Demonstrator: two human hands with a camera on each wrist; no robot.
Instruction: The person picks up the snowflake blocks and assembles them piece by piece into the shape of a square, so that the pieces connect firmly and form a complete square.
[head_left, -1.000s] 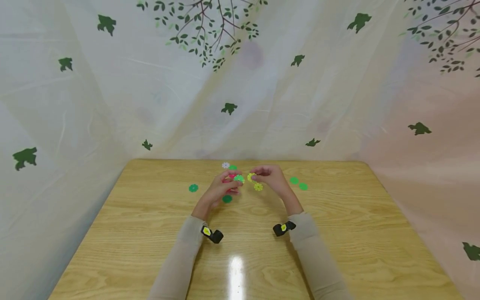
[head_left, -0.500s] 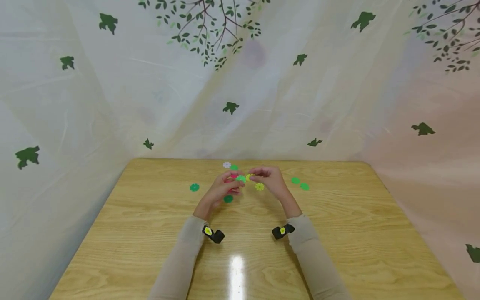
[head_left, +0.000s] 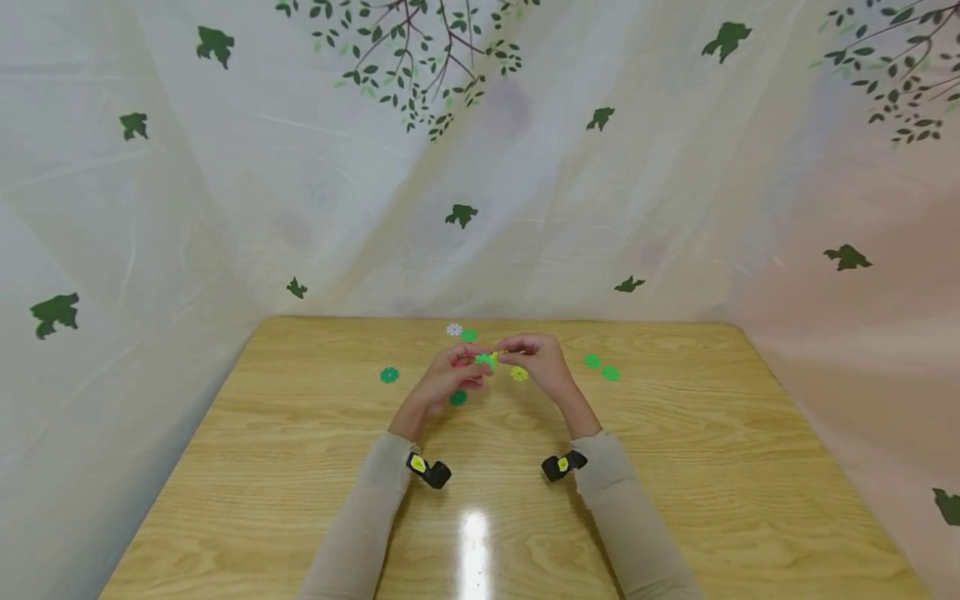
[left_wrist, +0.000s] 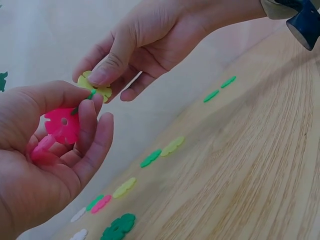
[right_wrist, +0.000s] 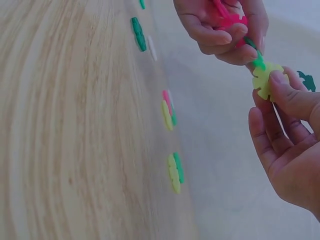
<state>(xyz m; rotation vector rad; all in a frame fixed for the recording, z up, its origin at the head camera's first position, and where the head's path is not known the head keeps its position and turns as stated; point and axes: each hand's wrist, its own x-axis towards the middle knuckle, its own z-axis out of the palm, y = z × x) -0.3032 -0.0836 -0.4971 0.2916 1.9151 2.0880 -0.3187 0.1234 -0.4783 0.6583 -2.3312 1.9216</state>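
The left hand (head_left: 444, 379) holds a small chain of flower-shaped discs above the table. In the left wrist view a pink disc (left_wrist: 64, 125) rests inside that hand (left_wrist: 55, 135), and its thumb and forefinger pinch a green disc (left_wrist: 93, 94) seen edge-on. Between thumb and fingers, the right hand (head_left: 546, 365) pinches a yellow disc (right_wrist: 265, 80). The yellow disc's edge meets the green disc (right_wrist: 259, 61); how deeply they fit together cannot be told. In the right wrist view the right hand (right_wrist: 295, 135) has its lower fingers loosely bent.
On the wooden table (head_left: 300, 500) lie a dark green disc (head_left: 389, 375) at the left, a white disc (head_left: 454, 330) and a green one (head_left: 468, 335) behind the hands, a yellow disc (head_left: 519, 374) by the right hand, and two green discs (head_left: 602, 367) farther right.
The right hand has moved left with its yellow disc, closing the gap to the green disc in the left hand. Both hands keep hold of their pieces.
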